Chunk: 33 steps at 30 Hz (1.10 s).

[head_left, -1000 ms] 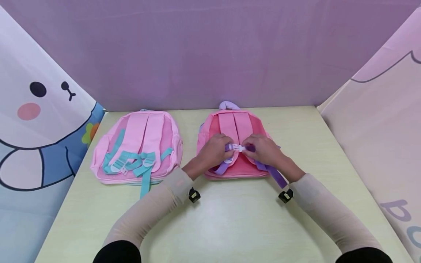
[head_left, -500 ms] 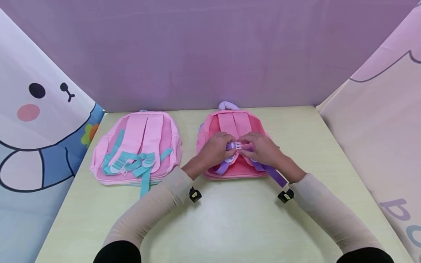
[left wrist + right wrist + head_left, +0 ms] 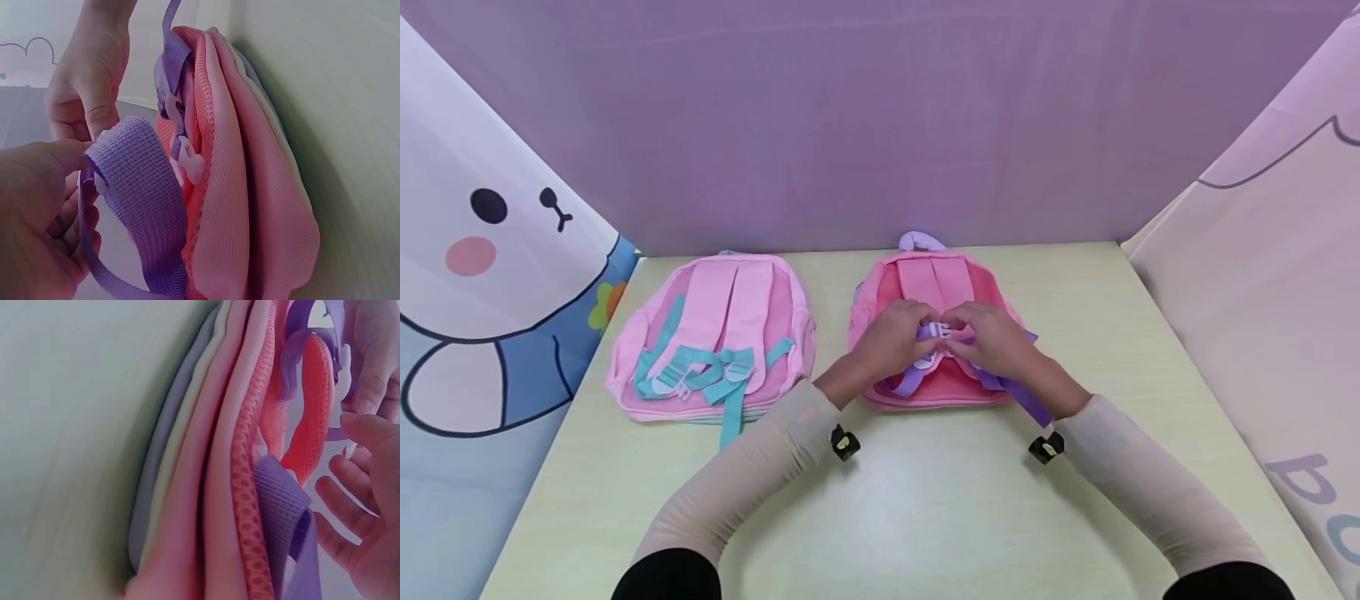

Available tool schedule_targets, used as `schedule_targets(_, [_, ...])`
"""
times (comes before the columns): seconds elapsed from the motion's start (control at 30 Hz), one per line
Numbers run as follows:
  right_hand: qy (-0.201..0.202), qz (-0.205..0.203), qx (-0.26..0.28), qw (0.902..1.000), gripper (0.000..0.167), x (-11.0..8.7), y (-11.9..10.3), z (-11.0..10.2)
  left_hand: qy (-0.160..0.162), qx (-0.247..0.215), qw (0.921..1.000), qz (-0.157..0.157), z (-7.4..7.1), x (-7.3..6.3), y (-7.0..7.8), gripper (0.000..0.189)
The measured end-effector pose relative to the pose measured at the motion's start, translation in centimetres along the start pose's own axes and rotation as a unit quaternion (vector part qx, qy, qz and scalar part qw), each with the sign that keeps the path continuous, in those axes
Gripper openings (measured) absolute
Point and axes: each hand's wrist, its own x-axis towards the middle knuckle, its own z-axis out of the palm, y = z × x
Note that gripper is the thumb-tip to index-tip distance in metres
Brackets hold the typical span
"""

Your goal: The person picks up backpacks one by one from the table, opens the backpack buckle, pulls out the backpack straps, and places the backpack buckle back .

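A white side-release buckle [image 3: 940, 330] on a purple strap spans the back of the coral-pink backpack [image 3: 889, 275]. My left hand [image 3: 891, 337] pinches the purple strap [image 3: 137, 181] at the buckle's left end. From the other side, my right hand [image 3: 992, 337] has thumb and index finger at the buckle, seemingly pinching it; its other fingers [image 3: 344, 506] are loosely bent. Both hands partly cover the buckle, so how its halves sit is unclear. A white plastic clip [image 3: 189, 161] hangs near the mesh back panel in the left wrist view.
To the left lies a light pink backpack [image 3: 700, 300] with teal straps [image 3: 732, 417]. Both bags rest back side up on the pale table [image 3: 917, 500]. A purple backdrop [image 3: 880, 125] stands behind, with printed cloth [image 3: 1262, 333] at the sides.
My right hand has shifted slightly left, its fingertips going from the strap beside the buckle to the buckle itself. My left hand has barely moved, and the backpacks stay in place.
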Motion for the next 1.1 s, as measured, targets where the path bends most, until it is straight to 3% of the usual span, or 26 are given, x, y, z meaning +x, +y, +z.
schedule_targets(0.27, [0.0,0.007,0.014,0.9999,0.043,0.2,-0.2,0.0,0.0,-0.033,0.9994,-0.012,-0.2,0.0,0.0,0.042])
schedule_targets(0.5, [0.004,-0.008,0.008,0.9999,0.036,0.3,-0.2,0.0,-0.011,-0.056,0.9981,-0.022,-0.5,-0.1,-0.2,0.04])
schedule_targets(0.8, [0.005,0.006,0.008,0.9999,0.029,0.2,-0.3,-0.5,-0.039,-0.097,0.9938,-0.037,-1.7,-0.3,-0.9,0.026])
schedule_targets(1.1, [-0.006,-0.005,0.004,1.0,0.037,0.3,-0.2,-0.4,-0.036,-0.13,0.99,-0.041,-2.0,-0.3,-1.5,0.02])
